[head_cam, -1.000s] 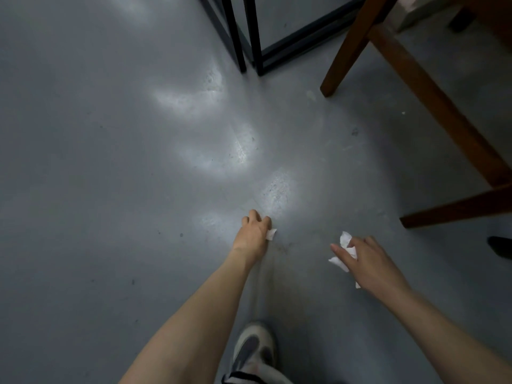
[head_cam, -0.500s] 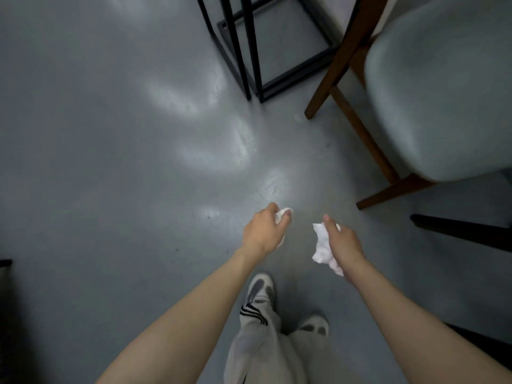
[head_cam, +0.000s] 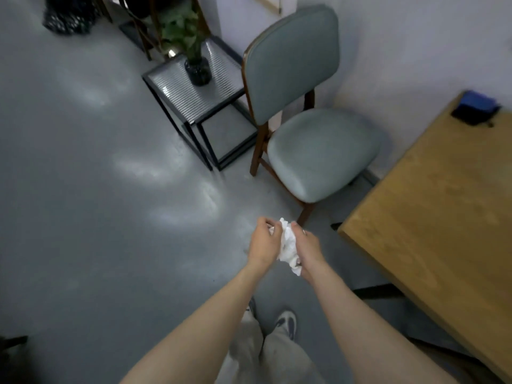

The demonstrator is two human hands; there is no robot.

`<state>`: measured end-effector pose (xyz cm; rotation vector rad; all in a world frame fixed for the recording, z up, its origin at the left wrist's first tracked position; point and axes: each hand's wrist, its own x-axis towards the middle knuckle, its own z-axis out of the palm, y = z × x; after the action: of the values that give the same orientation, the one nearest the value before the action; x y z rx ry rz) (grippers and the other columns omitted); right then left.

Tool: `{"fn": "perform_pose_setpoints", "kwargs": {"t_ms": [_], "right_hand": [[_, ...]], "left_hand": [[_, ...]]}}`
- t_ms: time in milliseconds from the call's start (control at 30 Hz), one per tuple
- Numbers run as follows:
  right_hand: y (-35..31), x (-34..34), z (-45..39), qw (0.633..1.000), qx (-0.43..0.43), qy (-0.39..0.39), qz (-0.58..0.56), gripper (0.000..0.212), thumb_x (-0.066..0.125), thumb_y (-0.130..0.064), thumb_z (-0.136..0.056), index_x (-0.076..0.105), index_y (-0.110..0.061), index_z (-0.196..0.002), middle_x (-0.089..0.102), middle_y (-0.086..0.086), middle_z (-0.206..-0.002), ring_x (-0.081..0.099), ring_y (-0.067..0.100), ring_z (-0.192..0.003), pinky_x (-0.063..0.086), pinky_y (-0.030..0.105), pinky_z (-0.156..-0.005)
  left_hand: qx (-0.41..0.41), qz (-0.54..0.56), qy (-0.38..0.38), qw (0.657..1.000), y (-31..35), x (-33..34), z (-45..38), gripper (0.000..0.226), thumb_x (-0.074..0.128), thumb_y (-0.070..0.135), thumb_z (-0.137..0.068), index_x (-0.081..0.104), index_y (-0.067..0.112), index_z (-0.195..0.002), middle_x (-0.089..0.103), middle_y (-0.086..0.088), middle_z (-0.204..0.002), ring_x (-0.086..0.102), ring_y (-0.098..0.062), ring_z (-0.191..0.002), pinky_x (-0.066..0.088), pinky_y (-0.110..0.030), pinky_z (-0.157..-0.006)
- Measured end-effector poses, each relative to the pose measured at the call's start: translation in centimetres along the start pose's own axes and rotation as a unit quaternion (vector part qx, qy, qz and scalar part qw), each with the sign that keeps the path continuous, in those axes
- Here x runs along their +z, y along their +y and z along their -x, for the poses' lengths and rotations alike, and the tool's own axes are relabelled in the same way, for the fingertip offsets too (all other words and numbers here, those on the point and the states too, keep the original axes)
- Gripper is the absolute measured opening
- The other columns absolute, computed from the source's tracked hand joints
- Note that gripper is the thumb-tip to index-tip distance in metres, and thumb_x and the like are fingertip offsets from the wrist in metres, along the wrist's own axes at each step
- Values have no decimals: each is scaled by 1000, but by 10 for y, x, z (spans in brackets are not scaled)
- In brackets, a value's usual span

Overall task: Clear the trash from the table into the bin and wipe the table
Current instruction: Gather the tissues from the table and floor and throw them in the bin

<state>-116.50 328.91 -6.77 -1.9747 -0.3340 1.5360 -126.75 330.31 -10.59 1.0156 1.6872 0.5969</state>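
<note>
Together, left hand, right hand, gripping crumpled tissue, above floor

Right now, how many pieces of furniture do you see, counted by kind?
Chair: 1
Wooden table: 1
Black-framed side tables, nested: 2
Total: 4

A grey floor is seen bearing a padded chair and a black-framed side table. A dark vase stands on the side table. A blue object lies on the wooden table.
</note>
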Motion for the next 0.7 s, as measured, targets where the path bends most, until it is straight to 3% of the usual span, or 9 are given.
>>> {"fn": "perform_pose_setpoints", "kwargs": {"t_ms": [67,133,200,333,433,533,600,700], "right_hand": [[-14,-22,22,999,12,-1,-32,33,57,-42,-96,69,-11,-91,71,16,-92,65,28,-74,49,33,-63],[-24,-45,41,997,33,-6,-68,40,59,-49,-91,71,-12,-99,68,13,-82,56,21,-57,37,24,-51],[-28,-66,59,994,40,-3,-104,45,61,-55,-86,72,-14,-102,62,8,-73,44,15,-43,29,19,-45],[-35,-105,85,988,19,22,-154,52,58,-59,-89,69,-15,-115,61,5,-78,46,13,-45,30,18,-42],[-38,-136,108,979,10,54,-198,49,58,-61,-89,71,-16,-106,58,7,-72,39,10,-39,28,17,-41],[-27,-162,127,967,23,78,-240,42,63,-62,-84,71,-22,-92,60,3,-65,38,10,-41,28,17,-43],[-16,-177,138,954,34,97,-281,39,66,-62,-81,72,-25,-93,61,1,-71,37,8,-39,28,17,-39],[0,-196,155,943,52,151,-293,37,67,-65,-73,64,-28,-74,58,-1,-56,29,9,-33,26,17,-40]], "left_hand": [[29,-11,-23,999,32,6,20,19,57,36,-94,51,27,-79,61,8,-73,57,-11,-68,41,-26,-59],[75,-26,-44,996,60,12,38,21,61,32,-92,54,26,-73,61,6,-70,55,-9,-65,40,-24,-59],[108,-40,-64,991,83,18,58,17,65,27,-89,63,19,-74,67,-2,-79,60,-14,-73,45,-27,-65],[152,-53,-91,983,119,37,92,20,65,25,-87,69,11,-73,67,-13,-81,64,-29,-82,47,-32,-70],[184,-85,-140,969,135,51,116,33,61,36,-90,62,12,-68,59,-11,-74,60,-32,-73,48,-37,-65],[197,-91,-222,950,141,63,135,41,58,44,-94,64,12,-69,60,5,-62,50,-10,-57,42,-32,-60],[211,-93,-272,934,145,71,147,44,58,42,-97,66,5,-74,62,0,-66,52,-8,-61,42,-30,-61],[233,-112,-337,905,149,87,165,38,56,34,-99,66,8,-73,60,2,-64,49,-6,-58,38,-27,-59]]}}
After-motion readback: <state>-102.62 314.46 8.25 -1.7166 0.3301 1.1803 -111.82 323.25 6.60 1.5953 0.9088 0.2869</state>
